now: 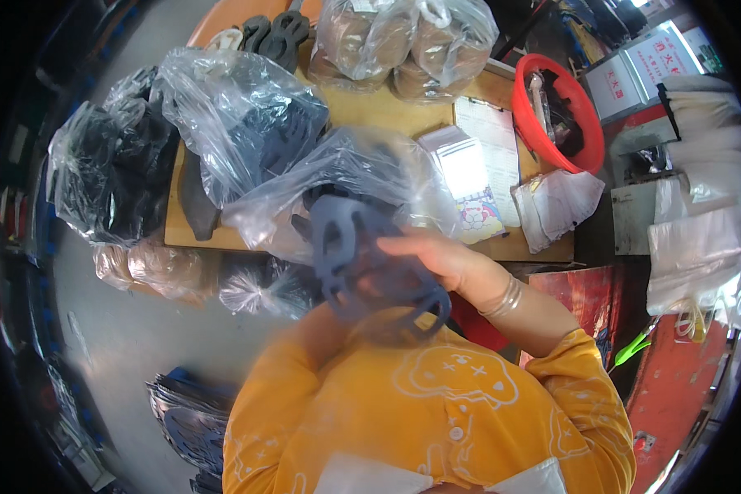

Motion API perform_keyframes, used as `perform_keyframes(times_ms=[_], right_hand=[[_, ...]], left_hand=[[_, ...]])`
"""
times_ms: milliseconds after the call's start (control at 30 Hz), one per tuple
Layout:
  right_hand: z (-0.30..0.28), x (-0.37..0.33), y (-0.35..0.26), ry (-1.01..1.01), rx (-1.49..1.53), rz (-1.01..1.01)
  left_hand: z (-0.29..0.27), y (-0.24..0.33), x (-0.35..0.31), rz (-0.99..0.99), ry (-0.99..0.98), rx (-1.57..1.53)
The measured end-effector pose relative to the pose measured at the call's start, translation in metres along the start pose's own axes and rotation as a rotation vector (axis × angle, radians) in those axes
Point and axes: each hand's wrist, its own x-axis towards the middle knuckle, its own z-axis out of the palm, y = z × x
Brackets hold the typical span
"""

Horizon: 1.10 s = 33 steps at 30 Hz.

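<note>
Grey-blue rubber piece (362,259): frame centre, blurred, before the chest.
Right hand (436,259): grip closed on it.
Left hand: hidden; cannot tell.
Risk: one-handed hold may slip; piece could drop floorward, missing the tabletop (387,107).

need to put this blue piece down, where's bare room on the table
Little room. One bare strip of the wooden table lies between the brown bags and the clear bag at the hands. The left side is crowded with bags of dark parts, and the right with papers and the red basket.
</note>
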Motion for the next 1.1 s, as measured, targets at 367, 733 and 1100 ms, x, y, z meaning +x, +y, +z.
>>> perform_keyframes(times_ms=[367,733,1100], right_hand=[[-0.06,0.027,-0.055,0.542,-0.018,-0.369],[-0.043,0.063,-0.01,0.252,0.351,-0.332],[-0.109,0.071,-0.014,0.36,0.296,-0.272]], left_hand=[[0.021,-0.013,0.019,0.017,-0.428,-0.031],[0.04,0.06,0.012,0.239,-0.615,-0.164],[0.041,0.066,0.009,0.354,-0.51,-0.258]])
